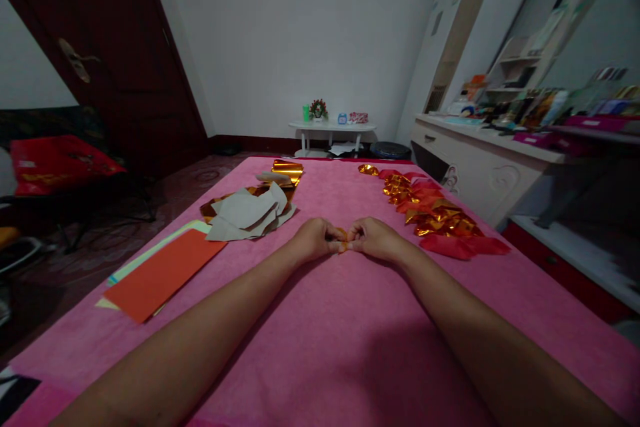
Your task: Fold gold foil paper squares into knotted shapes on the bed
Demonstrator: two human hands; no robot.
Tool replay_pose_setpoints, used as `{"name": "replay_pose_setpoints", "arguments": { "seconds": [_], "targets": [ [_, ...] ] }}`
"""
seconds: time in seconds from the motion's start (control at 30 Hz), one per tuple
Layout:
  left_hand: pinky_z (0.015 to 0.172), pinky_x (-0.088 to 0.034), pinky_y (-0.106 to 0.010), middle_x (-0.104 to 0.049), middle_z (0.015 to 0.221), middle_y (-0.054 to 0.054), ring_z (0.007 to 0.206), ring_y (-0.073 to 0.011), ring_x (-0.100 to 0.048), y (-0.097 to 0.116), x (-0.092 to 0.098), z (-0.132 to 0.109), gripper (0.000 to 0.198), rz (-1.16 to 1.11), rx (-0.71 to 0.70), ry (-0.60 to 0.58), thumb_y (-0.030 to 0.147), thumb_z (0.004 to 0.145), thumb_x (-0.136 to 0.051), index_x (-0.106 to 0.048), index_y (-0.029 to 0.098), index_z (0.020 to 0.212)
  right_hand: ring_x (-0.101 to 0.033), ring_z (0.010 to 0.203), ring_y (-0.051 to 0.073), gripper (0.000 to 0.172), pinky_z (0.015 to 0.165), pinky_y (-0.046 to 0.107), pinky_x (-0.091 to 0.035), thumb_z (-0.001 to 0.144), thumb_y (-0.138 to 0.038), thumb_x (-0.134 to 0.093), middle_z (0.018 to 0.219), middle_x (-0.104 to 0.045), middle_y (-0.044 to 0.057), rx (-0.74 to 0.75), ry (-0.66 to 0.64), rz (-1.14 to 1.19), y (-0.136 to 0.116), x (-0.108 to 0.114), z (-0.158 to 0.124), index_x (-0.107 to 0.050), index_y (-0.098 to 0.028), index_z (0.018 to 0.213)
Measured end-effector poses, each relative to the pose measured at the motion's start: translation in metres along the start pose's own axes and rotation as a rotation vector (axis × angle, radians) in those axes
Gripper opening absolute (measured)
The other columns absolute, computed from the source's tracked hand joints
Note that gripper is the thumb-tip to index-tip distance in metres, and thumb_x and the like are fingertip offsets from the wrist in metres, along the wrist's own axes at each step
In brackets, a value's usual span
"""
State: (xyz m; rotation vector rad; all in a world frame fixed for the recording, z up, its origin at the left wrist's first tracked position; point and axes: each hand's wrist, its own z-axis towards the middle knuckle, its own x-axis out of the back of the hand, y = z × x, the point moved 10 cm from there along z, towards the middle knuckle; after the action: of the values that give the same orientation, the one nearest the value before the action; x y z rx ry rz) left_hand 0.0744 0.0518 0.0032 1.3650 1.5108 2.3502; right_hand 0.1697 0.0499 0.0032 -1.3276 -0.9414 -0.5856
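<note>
Along the left edge of the pink-covered table (320, 333), a stack of coloured paper has an orange sheet (165, 273) on top, slanting from nearer the left edge inward and away. Just beyond it, loose grey pieces (245, 212) overlap one another and partly cover brownish gold material; farther on, near the far edge, lies a shiny gold roll (287, 170). Along the right edge runs a row of crumpled gold pieces (443, 219) and red pieces (465, 247), from near the far edge to beside the right forearm. These two groups flank the middle of the table, where the hands work.

Both forearms reach in from the near edge and converge, wrists low over the cloth. The left hand (315, 240) and right hand (376, 239) face each other, fingers curled, each pinching a small orange-gold piece (343, 237) between thumb and fingertips. It sits between the two hands, midway between the side edges. Its visible part runs roughly from the near edge toward the far edge; the fingers hide the rest, so its full long axis cannot be told.
</note>
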Motion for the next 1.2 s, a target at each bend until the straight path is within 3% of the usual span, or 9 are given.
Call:
{"name": "replay_pose_setpoints", "arguments": {
  "seconds": [0.3, 0.5, 0.63, 0.73, 0.8, 1.0, 1.1, 1.2],
  "targets": [
    [0.065, -0.044, -0.02, -0.069, 0.079, 0.0, 0.073, -0.0131, -0.059, 0.011, 0.001, -0.004, 0.03, -0.09, -0.061, -0.113, 0.022, 0.065, -0.071, -0.073, 0.017, 0.094, -0.056, 0.063, 0.011, 0.017, 0.054, 0.021, -0.033, 0.066, -0.036, -0.07, 0.073, -0.066, 0.0, -0.03, 0.046, -0.123, -0.002, 0.004, -0.001, -0.067, -0.02, 0.072],
    [0.065, -0.046, -0.022, -0.07, 0.078, -0.005, 0.068, -0.0114, -0.06, -0.019, 0.024, -0.005, 0.022, -0.351, 0.078, 0.093, 0.022, 0.074, -0.061, -0.072, 0.011, 0.089, -0.056, 0.067, 0.011, 0.01, 0.055, 0.021, -0.033, 0.066, -0.025, -0.067, 0.075, -0.066, -0.002, -0.018, 0.09, -0.15, -0.011, 0.007, -0.004, -0.067, -0.022, 0.075],
    [0.053, -0.042, -0.019, -0.066, 0.064, -0.003, 0.054, -0.0086, -0.055, -0.043, 0.033, -0.004, 0.02, -0.35, 0.153, 0.2, 0.016, 0.066, -0.066, -0.071, 0.009, 0.084, -0.057, 0.07, 0.012, 0.009, 0.058, 0.022, -0.033, 0.067, -0.018, -0.063, 0.076, -0.067, -0.001, 0.025, 0.095, -0.213, -0.021, 0.01, -0.007, -0.068, -0.023, 0.074],
    [0.053, -0.043, -0.019, -0.067, 0.065, -0.004, 0.055, -0.009, -0.056, -0.045, 0.037, -0.004, 0.018, -0.289, 0.16, 0.208, 0.015, 0.065, -0.064, -0.071, 0.008, 0.081, -0.059, 0.073, 0.013, 0.011, 0.058, 0.022, -0.033, 0.068, -0.018, -0.063, 0.079, -0.069, -0.001, 0.009, 0.109, -0.246, -0.024, 0.013, -0.009, -0.069, -0.025, 0.074],
    [0.057, -0.045, -0.02, -0.068, 0.069, -0.005, 0.059, -0.0098, -0.058, -0.039, 0.04, -0.004, 0.017, -0.224, 0.137, 0.171, 0.013, 0.068, -0.061, -0.072, 0.009, 0.08, -0.06, 0.073, 0.013, 0.011, 0.058, 0.023, -0.033, 0.069, -0.018, -0.063, 0.08, -0.069, -0.002, -0.001, 0.109, -0.255, -0.025, 0.015, -0.011, -0.07, -0.025, 0.075],
    [0.077, -0.048, -0.022, -0.071, 0.096, -0.007, 0.087, -0.0136, -0.063, -0.02, 0.04, -0.008, 0.036, -0.104, -0.019, -0.111, 0.0, 0.062, -0.051, -0.074, 0.015, 0.086, -0.061, 0.077, 0.015, 0.007, 0.061, 0.023, -0.034, 0.072, -0.022, -0.065, 0.083, -0.07, 0.0, -0.004, 0.117, -0.308, -0.027, 0.014, -0.011, -0.07, -0.026, 0.076],
    [0.077, -0.047, -0.022, -0.068, 0.107, -0.008, 0.094, -0.0151, -0.062, -0.02, 0.04, -0.012, 0.043, -0.101, -0.044, -0.204, -0.002, 0.06, -0.055, -0.073, 0.016, 0.095, -0.061, 0.077, 0.015, 0.007, 0.06, 0.024, -0.034, 0.072, -0.024, -0.064, 0.083, -0.07, 0.0, -0.019, 0.11, -0.315, -0.026, 0.013, -0.011, -0.069, -0.026, 0.076],
    [0.081, -0.047, -0.024, -0.067, 0.112, -0.008, 0.098, -0.0165, -0.061, -0.022, 0.042, -0.014, 0.038, -0.122, -0.047, -0.233, 0.004, 0.062, -0.063, -0.073, 0.018, 0.096, -0.061, 0.077, 0.015, 0.007, 0.06, 0.024, -0.034, 0.073, -0.024, -0.063, 0.083, -0.07, 0.0, -0.024, 0.105, -0.306, -0.026, 0.013, -0.01, -0.069, -0.026, 0.075]
  ]
}}
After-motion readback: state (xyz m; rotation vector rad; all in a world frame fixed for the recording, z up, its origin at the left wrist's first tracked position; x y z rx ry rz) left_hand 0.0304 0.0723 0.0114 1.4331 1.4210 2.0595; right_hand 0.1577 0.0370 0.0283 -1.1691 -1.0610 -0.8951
